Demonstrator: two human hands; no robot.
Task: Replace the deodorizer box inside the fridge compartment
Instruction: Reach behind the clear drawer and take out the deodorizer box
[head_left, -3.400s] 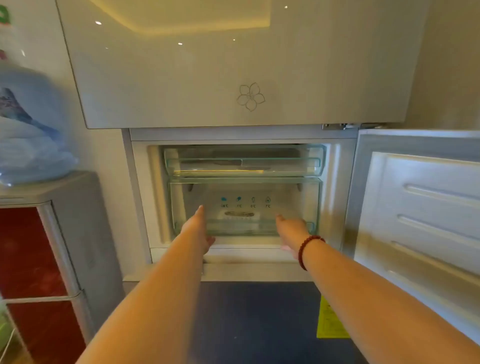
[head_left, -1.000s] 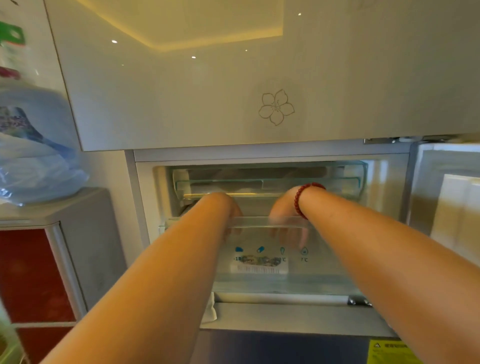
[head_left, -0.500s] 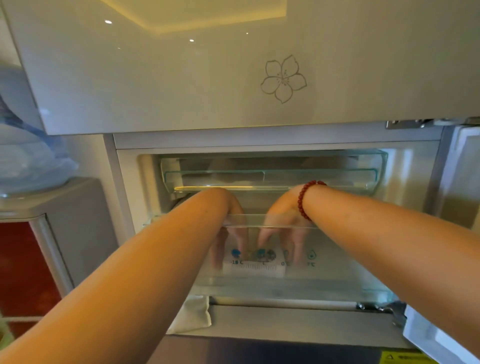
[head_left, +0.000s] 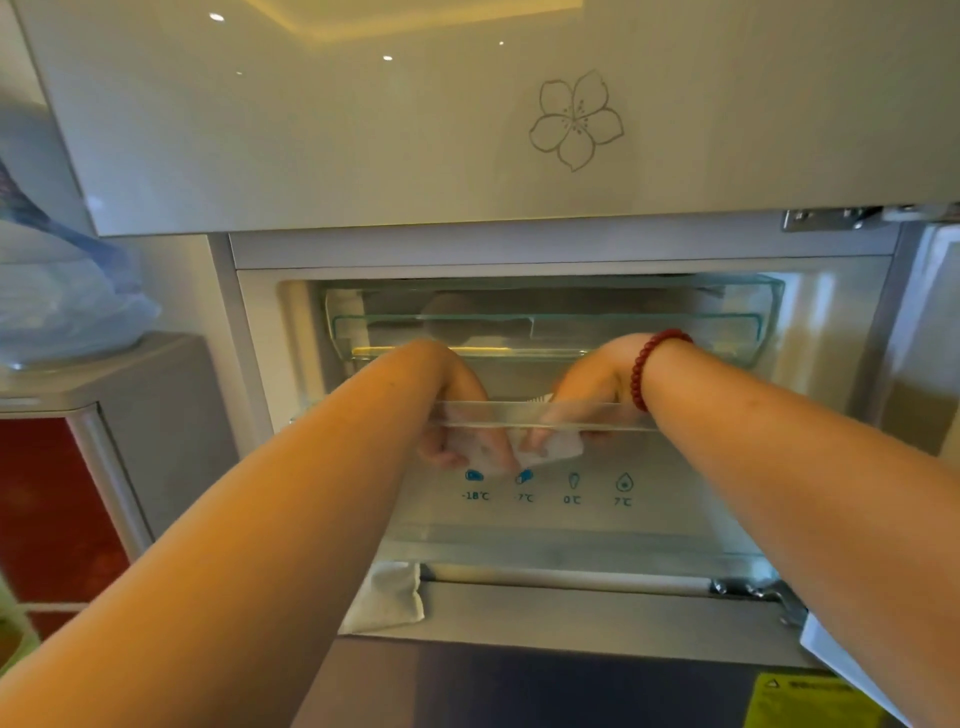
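The clear plastic drawer (head_left: 571, 540) of the fridge's middle compartment is pulled out toward me, with temperature marks on its front. Both my hands are inside it, seen through its front wall. My left hand (head_left: 457, 415) and my right hand (head_left: 587, 400) grip a small white deodorizer box (head_left: 556, 447) between them, just under the drawer's rim. A red bead bracelet sits on my right wrist. The box's far side is hidden by my fingers.
A second clear drawer (head_left: 550, 322) sits shut above. The glossy upper fridge door (head_left: 363, 119) with a flower mark hangs overhead. The compartment's door (head_left: 930, 291) stands open at right. A white pad (head_left: 389, 597) lies under the drawer. A water dispenser (head_left: 78, 415) stands at left.
The drawer was shut, then pulled out; both hands went down into it. In the last half second they lifted the white box up from the drawer's floor to near its rim.
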